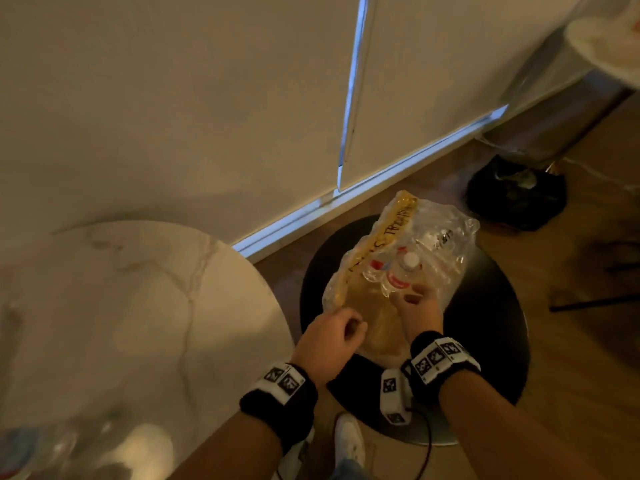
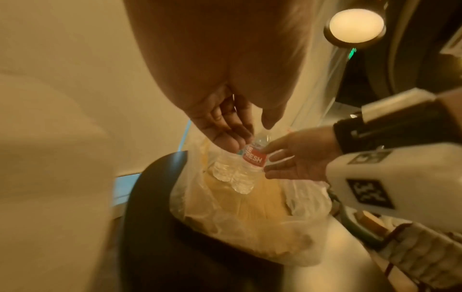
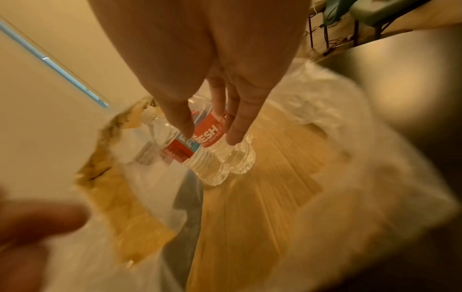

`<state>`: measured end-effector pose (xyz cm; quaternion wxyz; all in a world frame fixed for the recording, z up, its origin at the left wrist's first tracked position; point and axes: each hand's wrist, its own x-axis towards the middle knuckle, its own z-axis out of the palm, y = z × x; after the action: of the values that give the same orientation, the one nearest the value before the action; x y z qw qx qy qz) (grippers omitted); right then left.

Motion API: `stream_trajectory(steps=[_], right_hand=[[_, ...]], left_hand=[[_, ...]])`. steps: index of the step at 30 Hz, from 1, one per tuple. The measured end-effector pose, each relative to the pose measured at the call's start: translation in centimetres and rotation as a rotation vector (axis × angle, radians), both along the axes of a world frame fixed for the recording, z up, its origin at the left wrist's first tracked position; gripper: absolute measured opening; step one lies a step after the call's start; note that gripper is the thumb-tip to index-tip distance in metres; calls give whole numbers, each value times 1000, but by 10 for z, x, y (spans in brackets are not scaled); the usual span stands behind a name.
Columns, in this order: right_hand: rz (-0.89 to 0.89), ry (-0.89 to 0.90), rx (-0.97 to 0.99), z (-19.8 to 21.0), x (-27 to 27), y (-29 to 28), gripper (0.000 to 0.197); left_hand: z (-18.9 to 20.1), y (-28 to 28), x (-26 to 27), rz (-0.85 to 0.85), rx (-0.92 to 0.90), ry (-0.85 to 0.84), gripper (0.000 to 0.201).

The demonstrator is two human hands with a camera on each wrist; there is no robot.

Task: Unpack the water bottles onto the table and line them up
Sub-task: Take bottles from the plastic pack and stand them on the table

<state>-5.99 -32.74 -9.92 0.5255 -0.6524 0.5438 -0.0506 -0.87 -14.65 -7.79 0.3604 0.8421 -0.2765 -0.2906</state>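
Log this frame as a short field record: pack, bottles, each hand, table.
pack: torn clear plastic wrap over a cardboard tray, on a dark round stool
bottles: two water bottles visible in the pack, red labels, upright
right hand: fingers and thumb reaching round the bottles; firm grip cannot be told
left hand: loosely curled beside the pack, holding nothing
table: round marble table to the person's left; blurred clear bottles at its near edge

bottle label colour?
Red with white lettering and a blue edge on the water bottle; clearest in the right wrist view.
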Motion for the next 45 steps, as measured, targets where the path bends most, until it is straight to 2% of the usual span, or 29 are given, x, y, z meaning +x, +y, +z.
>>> stream_trajectory(steps=[2,5,6,8,10,13,17,19,20,24,27,31,34,39,45], right_hand=[[49,-21,10,-11,18,-22,44],[156,-60,-24,-29,37,-42,67],[160,-80,-22,-33,39,-46,68],[179,-92,-38,-37,41,-52,65],[220,-82,-69,-37,39,-55,61],[291,-100,-78,-32,35,-54,55],[365,-109,-111,-14,22,-45,52],[420,-115,-119,-3,10,-36,61],[442,-110,-119,4,3,-31,67],[525,-142,-160,39,-25,2,61],[646,-148,-177,70,-45,48,53],[806,-127,-225,95,-70,138,57],[904,-156,-154,98,-86,216,60],[1035,-189,-35,82,-102,343,53],[1091,-194,17,61,-90,450,53]], left_hand=[[-19,-42,22,-18,47,33,32],[-39,-91,52,55,128,-136,45],[-43,-104,61,75,119,-169,45],[-49,-126,76,65,34,-22,36],[-51,-138,85,73,-38,171,37],[-55,-139,91,93,-38,201,48],[-44,-119,84,22,-19,57,64],[-39,-101,77,-34,-4,-27,74],[-34,-91,72,-50,-3,-11,77],[3,-33,41,-58,-13,129,72],[33,32,9,-16,-95,98,67],[58,135,-41,157,-124,70,55],[61,221,-80,300,-113,55,58],[48,355,-129,536,-25,38,60],[47,453,-151,765,5,-7,49]])
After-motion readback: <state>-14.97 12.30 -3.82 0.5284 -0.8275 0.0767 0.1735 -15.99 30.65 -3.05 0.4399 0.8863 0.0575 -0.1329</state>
